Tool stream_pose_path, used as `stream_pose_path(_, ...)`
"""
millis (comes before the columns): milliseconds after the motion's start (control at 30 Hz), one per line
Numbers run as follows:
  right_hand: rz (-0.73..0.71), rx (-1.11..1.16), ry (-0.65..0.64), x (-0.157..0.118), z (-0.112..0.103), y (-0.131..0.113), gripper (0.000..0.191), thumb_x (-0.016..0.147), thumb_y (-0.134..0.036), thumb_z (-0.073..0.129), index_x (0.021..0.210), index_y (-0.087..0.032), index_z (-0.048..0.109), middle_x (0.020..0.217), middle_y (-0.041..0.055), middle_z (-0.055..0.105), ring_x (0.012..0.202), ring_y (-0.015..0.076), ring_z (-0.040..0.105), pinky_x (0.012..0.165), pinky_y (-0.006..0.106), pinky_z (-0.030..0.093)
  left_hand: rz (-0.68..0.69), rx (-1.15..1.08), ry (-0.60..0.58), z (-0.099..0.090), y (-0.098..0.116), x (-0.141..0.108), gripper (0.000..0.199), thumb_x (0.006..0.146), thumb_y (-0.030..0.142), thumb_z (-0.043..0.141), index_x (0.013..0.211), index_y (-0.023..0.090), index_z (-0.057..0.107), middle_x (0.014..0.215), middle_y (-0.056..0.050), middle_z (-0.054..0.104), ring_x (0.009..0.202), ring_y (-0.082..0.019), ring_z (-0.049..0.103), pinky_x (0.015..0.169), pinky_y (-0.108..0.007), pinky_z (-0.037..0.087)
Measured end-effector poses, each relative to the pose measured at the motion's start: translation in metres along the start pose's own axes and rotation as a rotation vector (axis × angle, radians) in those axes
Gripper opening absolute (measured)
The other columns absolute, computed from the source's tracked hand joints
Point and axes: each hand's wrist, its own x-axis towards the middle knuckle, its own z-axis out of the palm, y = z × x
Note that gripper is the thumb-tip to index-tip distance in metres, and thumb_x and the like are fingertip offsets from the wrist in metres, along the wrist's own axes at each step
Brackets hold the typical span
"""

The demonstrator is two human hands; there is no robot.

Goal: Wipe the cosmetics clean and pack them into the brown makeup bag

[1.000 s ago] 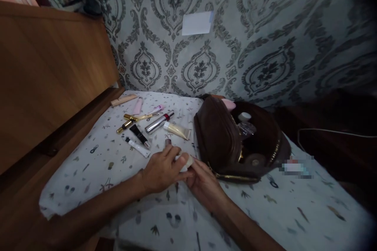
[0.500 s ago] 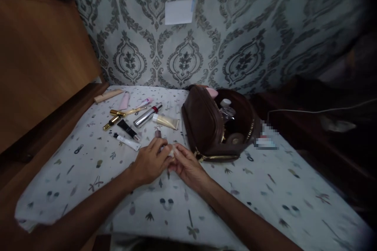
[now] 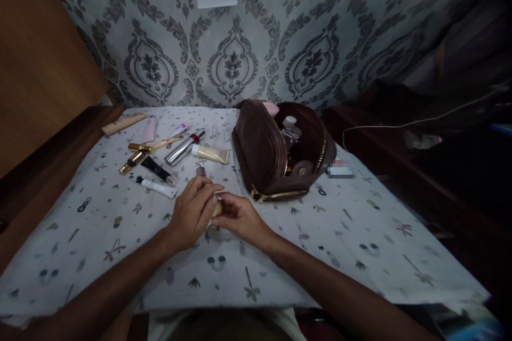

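My left hand (image 3: 192,210) and my right hand (image 3: 244,218) meet over the front middle of the table, with fingers closed round a small yellowish round item (image 3: 217,206). Fingers cover most of it, so its kind is unclear. Just beyond my left hand lies a small mauve tube or bottle (image 3: 200,171), partly hidden by the fingers. To the left are a white tube (image 3: 159,188) and a black tube (image 3: 158,169). Farther back lie a cream tube with a white cap (image 3: 210,153) and a silver cylinder with a red band (image 3: 184,147).
An unzipped brown cosmetic bag (image 3: 260,144) stands right of centre, a clear bottle (image 3: 291,132) inside. Gold tubes (image 3: 132,161), brushes (image 3: 170,140), a pink item (image 3: 150,129) and a tan item (image 3: 125,123) lie at the back left. Patterned wallpaper (image 3: 232,58) closes the back.
The view has shifted, so the table things appear lower left or higher. My fingers have turned the small item, and its yellowish round face now shows between my hands.
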Motion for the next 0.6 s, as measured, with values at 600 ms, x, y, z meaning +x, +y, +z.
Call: stream_pose_path(600, -0.178, -0.266, 0.282, -0.007, 0.004, -0.007, 0.044, 0.065, -0.033, 0.085, 0.097, -0.023, 0.058, 0.094, 0.0011, 0.068, 0.077, 0.0151, 0.066, 0.066, 0.026, 0.05, -0.543, -0.609, -0.103, 0.013, 0.004, -0.008, 0.055, 0.1, 0.06, 0.029, 0.12, 0.018, 0.059, 0.11, -0.008, 0.07, 0.106, -0.023, 0.064, 0.096, -0.035, 0.049)
